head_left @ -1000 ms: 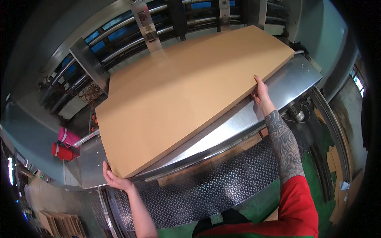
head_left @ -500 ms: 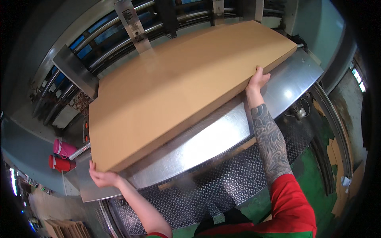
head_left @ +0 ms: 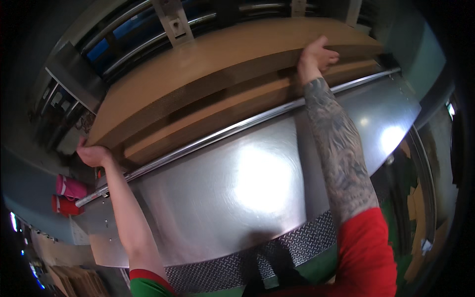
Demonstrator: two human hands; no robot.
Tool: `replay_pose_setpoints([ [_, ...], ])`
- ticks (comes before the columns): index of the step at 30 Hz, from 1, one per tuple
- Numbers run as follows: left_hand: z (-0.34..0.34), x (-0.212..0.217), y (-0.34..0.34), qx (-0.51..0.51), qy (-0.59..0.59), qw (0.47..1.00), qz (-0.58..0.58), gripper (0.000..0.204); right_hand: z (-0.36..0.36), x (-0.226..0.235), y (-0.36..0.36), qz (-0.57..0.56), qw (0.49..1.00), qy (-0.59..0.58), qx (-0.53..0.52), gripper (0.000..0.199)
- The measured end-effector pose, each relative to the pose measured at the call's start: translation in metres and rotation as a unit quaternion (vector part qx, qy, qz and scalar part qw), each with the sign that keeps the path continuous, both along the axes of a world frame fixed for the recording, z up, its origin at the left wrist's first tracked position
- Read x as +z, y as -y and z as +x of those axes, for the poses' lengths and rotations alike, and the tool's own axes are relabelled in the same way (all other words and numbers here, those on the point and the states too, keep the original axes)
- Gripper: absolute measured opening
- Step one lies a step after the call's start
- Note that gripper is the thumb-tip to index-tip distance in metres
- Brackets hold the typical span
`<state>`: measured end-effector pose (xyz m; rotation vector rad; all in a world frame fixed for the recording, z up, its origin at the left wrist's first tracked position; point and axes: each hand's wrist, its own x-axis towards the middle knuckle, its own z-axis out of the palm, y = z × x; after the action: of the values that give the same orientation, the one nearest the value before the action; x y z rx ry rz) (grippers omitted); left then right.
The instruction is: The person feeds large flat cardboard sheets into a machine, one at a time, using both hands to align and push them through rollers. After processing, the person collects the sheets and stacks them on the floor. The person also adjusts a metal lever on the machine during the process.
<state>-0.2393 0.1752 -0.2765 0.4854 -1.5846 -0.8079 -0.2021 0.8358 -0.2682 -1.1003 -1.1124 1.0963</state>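
Observation:
A thick stack of brown cardboard sheets (head_left: 198, 69) spans between my hands, raised at its near edge. My left hand (head_left: 94, 154) grips its near left corner, thumb up along the side. On the near edge toward the right, my right hand (head_left: 316, 57) holds it with the thumb on top; part of its fingers is hidden. Beneath lies a second cardboard stack (head_left: 217, 113), a dark gap showing between the two. A round metal bar (head_left: 213, 140) runs along the near side of the lower stack.
A shiny metal table (head_left: 198, 203) stands between me and the bar. Machine rollers and a metal upright (head_left: 173, 24) rise behind the stack. Pink (head_left: 71, 187) and red (head_left: 63, 204) buckets are at the left. Diamond-plate flooring (head_left: 213, 274) lies below, with cardboard pieces (head_left: 76, 281) at lower left.
Both hands have pushed the cardboard stack away from me, off the metal table and over the lower stack. The metal bar and lower stack have come into view.

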Motion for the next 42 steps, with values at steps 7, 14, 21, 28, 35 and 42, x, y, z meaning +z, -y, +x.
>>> replay_pose_setpoints([
  [7,0.005,-0.019,0.001,0.051,0.013,0.997,-0.057,0.051,0.015,0.0,0.004,-0.045,0.992,0.114,0.041,0.099],
  [14,0.038,-0.041,-0.026,-0.034,0.071,0.922,0.378,0.068,0.026,-0.061,-0.03,0.004,1.0,-0.006,0.014,0.085],
  [21,0.009,-0.05,-0.018,-0.114,-0.116,0.853,0.496,0.061,0.006,-0.065,-0.049,-0.061,0.998,-0.021,-0.01,0.082],
  [28,0.012,-0.049,-0.016,-0.103,-0.077,0.905,0.405,0.054,0.016,-0.065,-0.067,0.117,0.991,-0.067,0.024,0.08],
  [35,0.005,-0.051,-0.013,-0.062,-0.119,0.91,0.391,0.049,0.011,-0.064,-0.072,0.09,0.99,-0.101,0.023,0.072],
  [42,0.003,-0.06,0.008,0.07,0.225,0.958,0.166,0.049,0.012,-0.064,-0.083,0.069,0.996,0.056,0.012,0.079],
])
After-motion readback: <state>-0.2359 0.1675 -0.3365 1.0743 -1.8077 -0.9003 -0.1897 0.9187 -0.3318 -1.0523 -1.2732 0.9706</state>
